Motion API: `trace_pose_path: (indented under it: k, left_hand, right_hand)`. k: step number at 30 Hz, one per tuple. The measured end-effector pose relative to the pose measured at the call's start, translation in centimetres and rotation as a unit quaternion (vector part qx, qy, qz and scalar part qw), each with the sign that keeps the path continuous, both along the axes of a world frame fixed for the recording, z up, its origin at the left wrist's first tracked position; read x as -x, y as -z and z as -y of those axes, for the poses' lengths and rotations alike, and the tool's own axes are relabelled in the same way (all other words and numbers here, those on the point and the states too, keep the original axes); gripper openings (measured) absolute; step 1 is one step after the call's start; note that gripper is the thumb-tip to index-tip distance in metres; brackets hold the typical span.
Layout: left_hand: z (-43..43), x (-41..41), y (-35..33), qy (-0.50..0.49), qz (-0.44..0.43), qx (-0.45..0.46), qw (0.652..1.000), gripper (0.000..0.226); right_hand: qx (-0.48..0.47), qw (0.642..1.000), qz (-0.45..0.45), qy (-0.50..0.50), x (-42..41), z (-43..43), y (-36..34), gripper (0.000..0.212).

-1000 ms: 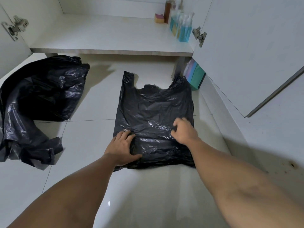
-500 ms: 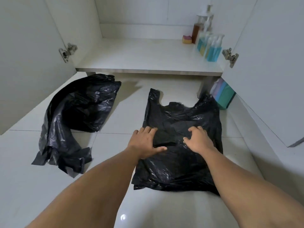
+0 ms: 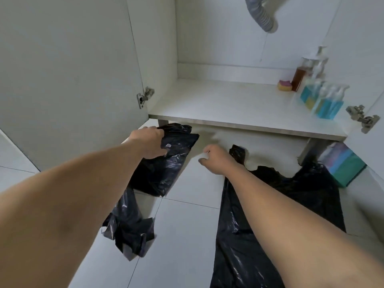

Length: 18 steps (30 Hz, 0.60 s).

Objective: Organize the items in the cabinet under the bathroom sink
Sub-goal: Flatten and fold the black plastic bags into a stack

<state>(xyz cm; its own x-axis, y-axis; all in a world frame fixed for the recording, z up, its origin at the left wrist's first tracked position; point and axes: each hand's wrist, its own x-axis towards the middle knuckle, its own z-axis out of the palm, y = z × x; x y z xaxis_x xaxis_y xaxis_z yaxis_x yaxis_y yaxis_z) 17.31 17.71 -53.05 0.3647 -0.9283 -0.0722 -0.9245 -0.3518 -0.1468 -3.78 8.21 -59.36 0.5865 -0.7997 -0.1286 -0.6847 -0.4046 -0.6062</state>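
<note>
The left hand (image 3: 150, 142) has its fingers and thumb curled round the top edge of the crumpled black bag (image 3: 166, 169), which trails from under the palm beneath the forearm onto the tile floor (image 3: 187, 225). The right hand (image 3: 216, 161) hangs over bare tile, fingers loosely curled, holding nothing. The flat black bag (image 3: 291, 196) lies just to its right and under its forearm, one handle loop beside the knuckles. Beyond both hands is the cabinet shelf (image 3: 228, 104), with bottles (image 3: 324, 100) well to the right hand's right. Such thin plastic is likely almost weightless, limp and slick, so it will sag and slip; a bunched handful near the mouth, or the handle loops, probably holds best
</note>
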Motion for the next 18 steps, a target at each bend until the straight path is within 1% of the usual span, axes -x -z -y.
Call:
trace_pose_path:
  k: [3,6,8,11,13,16,18]
  left_hand:
    - [0.8,-2.4,1.9,-0.011,-0.041,0.023,0.999,0.062]
    - [2.8,-3.3,4.0,-0.001,-0.078,0.03,0.996,0.069]
    - [4.1,-3.5,5.3,0.0,-0.086,0.025,0.996,0.074]
    - [5.4,-3.8,6.6,-0.014,-0.068,0.032,0.997,0.08]
    - [5.8,-3.9,7.3,-0.027,-0.053,0.039,0.997,0.083]
    - [5.8,-4.2,8.0,-0.045,-0.064,0.049,0.996,0.088]
    - [5.8,-4.3,8.2,-0.047,-0.066,0.069,0.994,0.084]
  right_hand:
    - [-0.03,0.999,0.018,0.001,-3.5,-0.4,1.1,0.045]
    - [-0.074,0.994,0.054,0.052,-6.2,0.4,1.7,0.038]
    - [-0.103,0.988,0.075,0.093,-7.8,1.8,1.9,0.036]
    - [-0.145,0.979,0.069,0.129,-9.5,4.5,2.0,0.035]
    - [-0.139,0.98,0.064,0.124,-10.3,6.4,2.1,0.038]
    - [-0.121,0.985,0.054,0.111,-11.4,8.6,2.6,0.04]
    - [-0.139,0.984,0.05,0.101,-11.8,9.4,2.8,0.041]
